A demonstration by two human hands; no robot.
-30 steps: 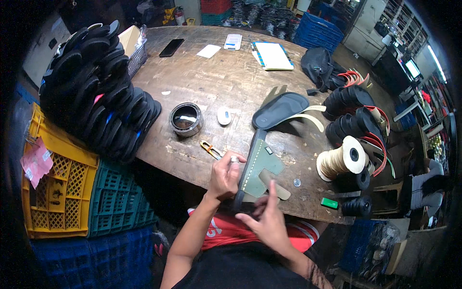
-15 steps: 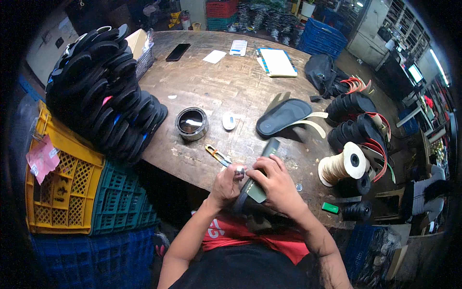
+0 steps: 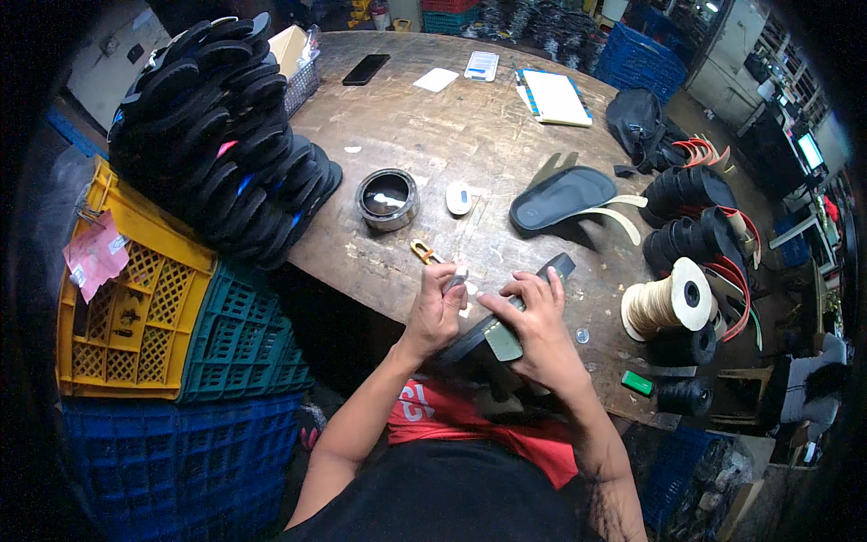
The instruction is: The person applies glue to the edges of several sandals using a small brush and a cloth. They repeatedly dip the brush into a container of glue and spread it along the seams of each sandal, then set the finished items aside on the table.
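A dark sandal sole point(image 3: 464, 341) with an olive-green strap piece point(image 3: 504, 343) lies slanted at the table's near edge, in front of my body. My right hand point(image 3: 539, 330) is wrapped over the sole, its thumb and forefinger toward the left. Just left of it, my left hand point(image 3: 435, 312) is closed around a small tool with a pale grey end point(image 3: 460, 275); its kind is hidden by the fingers. A yellow-handled cutter point(image 3: 422, 250) lies behind my left hand. Farther back rests another black sandal point(image 3: 562, 197) with loose cream and olive straps.
A round metal tin point(image 3: 387, 200) and a small white device point(image 3: 459, 198) stand mid-table. Black soles point(image 3: 208, 154) are piled high at left, above crates point(image 3: 135, 334). A cream thread spool point(image 3: 666, 303), a green box point(image 3: 637, 383) and stacked black soles point(image 3: 691, 190) line the right.
The view has shifted, so the table sits higher and farther right. My hands have drawn apart slightly; the left has lifted away from the sole, still gripping the small tool.
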